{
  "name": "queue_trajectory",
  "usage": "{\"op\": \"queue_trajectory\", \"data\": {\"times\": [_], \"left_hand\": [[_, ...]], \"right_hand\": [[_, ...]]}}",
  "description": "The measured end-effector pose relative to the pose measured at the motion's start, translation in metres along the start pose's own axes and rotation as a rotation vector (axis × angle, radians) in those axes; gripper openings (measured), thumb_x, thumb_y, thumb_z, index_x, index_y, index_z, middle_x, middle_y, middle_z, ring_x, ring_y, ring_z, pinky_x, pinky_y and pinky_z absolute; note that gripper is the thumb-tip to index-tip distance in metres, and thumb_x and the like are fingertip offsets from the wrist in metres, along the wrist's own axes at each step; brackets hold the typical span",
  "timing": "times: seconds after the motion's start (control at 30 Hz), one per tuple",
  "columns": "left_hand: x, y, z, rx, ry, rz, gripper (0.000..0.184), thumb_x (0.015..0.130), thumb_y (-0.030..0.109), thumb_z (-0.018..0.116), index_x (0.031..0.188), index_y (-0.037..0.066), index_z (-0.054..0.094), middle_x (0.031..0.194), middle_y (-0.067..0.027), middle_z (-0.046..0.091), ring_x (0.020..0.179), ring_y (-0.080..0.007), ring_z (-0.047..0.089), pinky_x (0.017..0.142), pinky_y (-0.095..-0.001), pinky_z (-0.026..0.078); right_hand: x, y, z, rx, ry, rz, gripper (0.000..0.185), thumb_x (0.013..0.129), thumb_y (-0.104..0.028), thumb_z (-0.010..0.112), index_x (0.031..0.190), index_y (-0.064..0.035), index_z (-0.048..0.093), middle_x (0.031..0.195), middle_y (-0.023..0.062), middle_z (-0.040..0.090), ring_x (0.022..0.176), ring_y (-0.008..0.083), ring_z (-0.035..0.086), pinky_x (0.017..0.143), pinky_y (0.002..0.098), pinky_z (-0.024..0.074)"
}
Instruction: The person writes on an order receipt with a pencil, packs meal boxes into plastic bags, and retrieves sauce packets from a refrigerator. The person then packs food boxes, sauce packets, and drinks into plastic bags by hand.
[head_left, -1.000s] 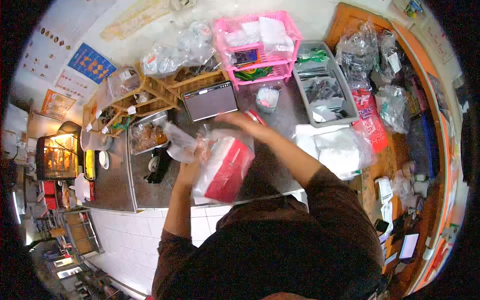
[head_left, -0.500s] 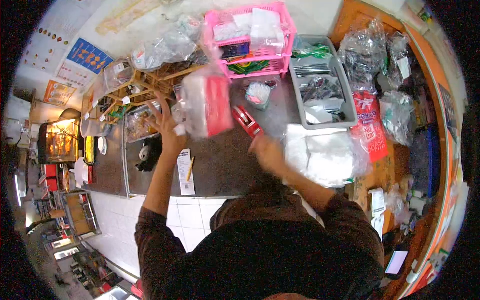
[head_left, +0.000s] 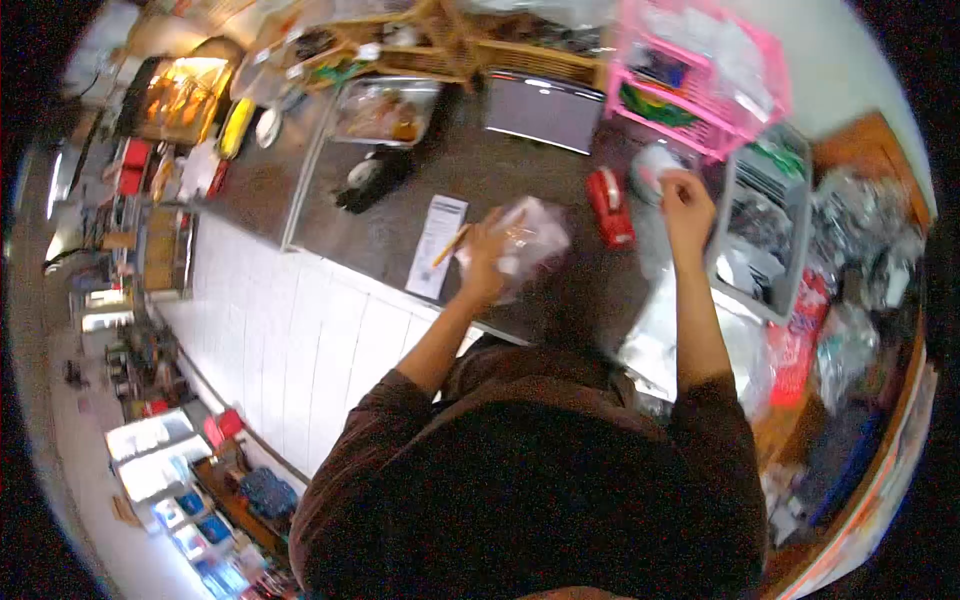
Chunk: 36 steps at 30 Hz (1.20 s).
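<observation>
On the dark counter (head_left: 380, 225), my left hand (head_left: 485, 258) lies with its fingers spread at the edge of a clear plastic bag (head_left: 535, 240); the bag is blurred. A printed receipt (head_left: 436, 245) and a yellow pencil (head_left: 450, 246) are just left of that hand. My right hand (head_left: 688, 212) is raised with fingers pinched beside a small tub (head_left: 655, 165); what it holds, if anything, is too small to make out. Between my hands lies a red stapler (head_left: 611, 208).
A tablet (head_left: 545, 112) and a metal food tray (head_left: 385, 112) stand at the back. On the right are a pink rack (head_left: 700, 80), a grey bin (head_left: 765, 225) and a pile of white bags (head_left: 660, 335). A black tape dispenser (head_left: 372, 180) sits left.
The red and clear package has left my left hand, which has come down to the clear bag. My right hand has moved from near the stapler to the tub. The view has turned.
</observation>
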<state>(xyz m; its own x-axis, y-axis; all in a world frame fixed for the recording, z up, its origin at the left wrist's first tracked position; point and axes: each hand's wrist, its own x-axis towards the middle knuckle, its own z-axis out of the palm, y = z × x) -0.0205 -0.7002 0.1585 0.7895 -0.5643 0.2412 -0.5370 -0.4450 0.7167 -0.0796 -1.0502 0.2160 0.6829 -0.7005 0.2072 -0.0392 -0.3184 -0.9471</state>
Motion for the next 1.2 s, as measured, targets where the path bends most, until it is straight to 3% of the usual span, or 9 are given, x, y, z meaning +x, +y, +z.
{"op": "queue_trajectory", "data": {"times": [0.1, 0.23, 0.37, 0.67, 0.77, 0.87, 1.07, 1.13, 1.2], "left_hand": [[0.005, 0.014, -0.012, -0.113, 0.049, -0.041, 0.030, 0.075, 0.012, 0.075, 0.105, 0.019, 0.075, 0.127, -0.0041, 0.062, 0.131, -0.0290, 0.047, 0.113, -0.0507, 0.033], [0.026, -0.003, -0.044, 0.227, -0.210, 0.233, 0.024, 0.075, 0.012, 0.072, 0.098, 0.019, 0.074, 0.113, -0.0023, 0.067, 0.122, -0.0286, 0.053, 0.111, -0.0542, 0.034], [0.052, 0.021, -0.069, 0.274, -0.065, 0.658, 0.027, 0.071, 0.008, 0.073, 0.095, 0.020, 0.074, 0.106, -0.0014, 0.069, 0.109, -0.0281, 0.063, 0.107, -0.0541, 0.040], [0.138, 0.011, -0.044, 0.223, -1.178, -0.092, 0.033, 0.080, 0.017, 0.079, 0.110, 0.006, 0.071, 0.104, -0.0083, 0.073, 0.093, -0.0269, 0.069, 0.085, -0.0398, 0.056], [0.129, -0.048, -0.004, -0.629, -1.131, -0.615, 0.020, 0.083, 0.016, 0.082, 0.095, 0.003, 0.074, 0.088, -0.0092, 0.072, 0.083, -0.0200, 0.069, 0.067, -0.0320, 0.059], [0.117, -0.062, -0.004, -0.776, -0.991, -0.991, 0.021, 0.084, 0.009, 0.080, 0.102, 0.003, 0.072, 0.099, -0.0067, 0.069, 0.086, -0.0159, 0.068, 0.083, -0.0248, 0.061], [0.068, -0.046, -0.033, -1.113, -0.630, -0.925, 0.029, 0.090, 0.018, 0.078, 0.111, 0.002, 0.067, 0.109, -0.0074, 0.069, 0.098, -0.0182, 0.068, 0.091, -0.0274, 0.058], [0.050, -0.045, -0.032, -1.174, -0.594, -0.837, 0.031, 0.092, 0.019, 0.076, 0.115, 0.002, 0.065, 0.111, -0.0080, 0.068, 0.098, -0.0183, 0.068, 0.091, -0.0282, 0.058], [0.039, -0.041, -0.029, -1.161, -0.496, -0.713, 0.033, 0.096, 0.018, 0.071, 0.122, 0.002, 0.061, 0.118, -0.0097, 0.068, 0.101, -0.0187, 0.068, 0.094, -0.0306, 0.056]], "right_hand": [[-0.058, -0.061, 0.044, 0.422, -0.130, 0.437, 0.011, 0.098, -0.016, 0.066, 0.098, -0.0055, 0.071, 0.088, 0.0035, 0.072, 0.069, 0.0071, 0.062, 0.057, 0.0232, 0.0465], [-0.146, -0.001, 0.120, 0.370, -0.241, 0.483, 0.015, 0.098, -0.017, 0.067, 0.098, -0.0025, 0.071, 0.095, 0.0044, 0.074, 0.073, 0.0090, 0.062, 0.062, 0.0239, 0.0472], [-0.169, -0.033, 0.122, -0.043, -0.208, 0.120, 0.018, 0.093, -0.019, 0.071, 0.097, -0.0010, 0.072, 0.089, 0.0106, 0.074, 0.073, 0.0179, 0.066, 0.067, 0.0300, 0.0501], [-0.173, -0.039, 0.123, -0.435, -0.183, -0.343, 0.011, 0.087, -0.004, 0.072, 0.098, -0.0018, 0.069, 0.091, 0.0097, 0.068, 0.076, 0.0138, 0.065, 0.067, 0.0298, 0.0511], [-0.205, -0.064, 0.150, 0.000, 0.073, 0.156, 0.017, 0.084, -0.012, 0.075, 0.100, -0.0074, 0.072, 0.108, 0.0143, 0.070, 0.094, 0.0325, 0.068, 0.084, 0.0388, 0.0552], [-0.213, -0.085, 0.160, -0.305, 0.048, -0.197, 0.024, 0.080, -0.001, 0.076, 0.103, -0.0048, 0.071, 0.102, 0.0113, 0.069, 0.093, 0.0310, 0.067, 0.083, 0.0384, 0.0533], [-0.209, -0.063, 0.169, -0.354, 0.125, -0.250, 0.018, 0.083, -0.001, 0.076, 0.100, -0.0057, 0.074, 0.096, 0.0082, 0.071, 0.090, 0.0228, 0.068, 0.078, 0.0336, 0.0530], [-0.211, -0.043, 0.185, 0.170, 0.305, 0.397, 0.016, 0.085, -0.009, 0.077, 0.100, -0.0045, 0.073, 0.088, 0.0040, 0.072, 0.078, 0.0162, 0.066, 0.074, 0.0298, 0.0527], [-0.202, -0.039, 0.192, 0.256, 0.370, 0.426, 0.014, 0.085, -0.009, 0.077, 0.098, -0.0040, 0.073, 0.085, 0.0018, 0.072, 0.075, 0.0133, 0.064, 0.071, 0.0283, 0.0519]]}}
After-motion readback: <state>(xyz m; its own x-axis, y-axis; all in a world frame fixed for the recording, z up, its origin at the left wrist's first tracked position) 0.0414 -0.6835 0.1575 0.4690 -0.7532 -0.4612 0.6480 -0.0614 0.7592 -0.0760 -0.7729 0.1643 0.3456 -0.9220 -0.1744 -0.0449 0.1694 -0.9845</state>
